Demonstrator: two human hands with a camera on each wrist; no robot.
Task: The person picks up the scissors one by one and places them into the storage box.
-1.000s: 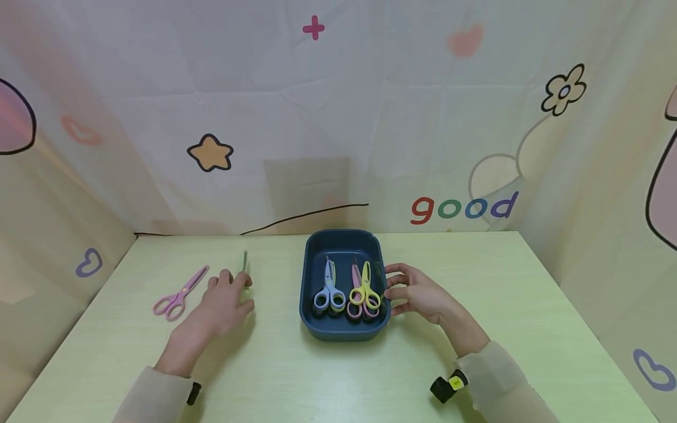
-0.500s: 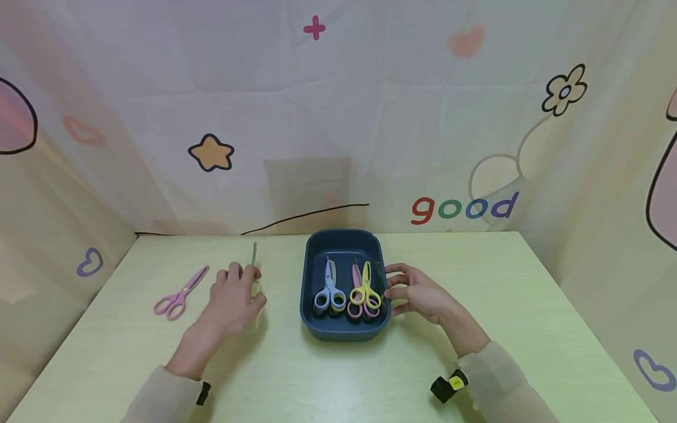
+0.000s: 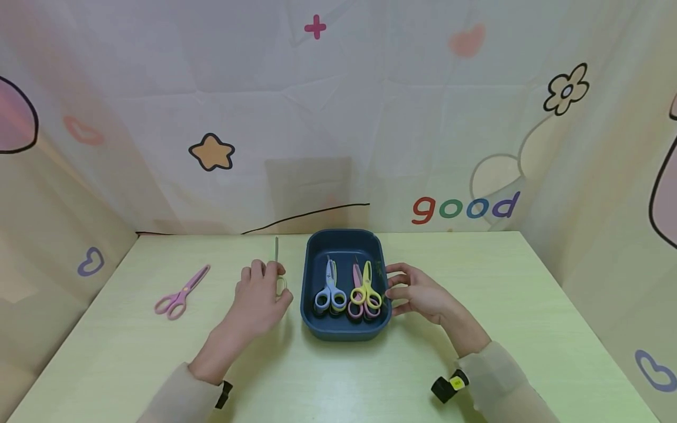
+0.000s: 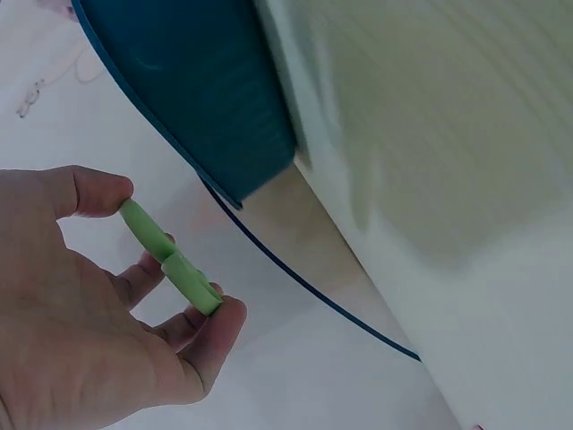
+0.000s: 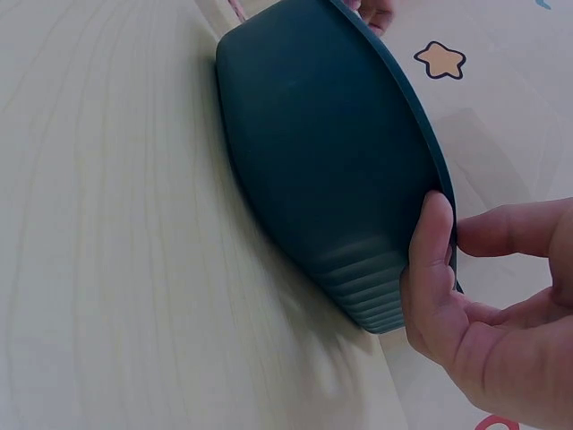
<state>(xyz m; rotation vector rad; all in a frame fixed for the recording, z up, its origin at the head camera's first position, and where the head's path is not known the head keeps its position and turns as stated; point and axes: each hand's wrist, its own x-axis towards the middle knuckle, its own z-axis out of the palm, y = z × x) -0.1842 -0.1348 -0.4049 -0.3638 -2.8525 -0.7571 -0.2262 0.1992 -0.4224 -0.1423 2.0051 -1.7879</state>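
Note:
My left hand pinches a pair of light green scissors by the handle loops, just left of the dark blue tray. The blades point toward the back wall; in the left wrist view the green handles show between thumb and fingers, held up off the table. My right hand grips the tray's right rim, thumb and fingers on either side of it in the right wrist view. Inside the tray lie blue scissors, yellow scissors and pink scissors, partly overlapping, handles toward me.
Another pair of pink scissors lies on the pale wooden table, left of my left hand. A patterned cloth hangs behind the table and along both sides.
My left hand has moved right with the green scissors, from near the pink scissors to close beside the tray. The right hand and the tray have stayed put.

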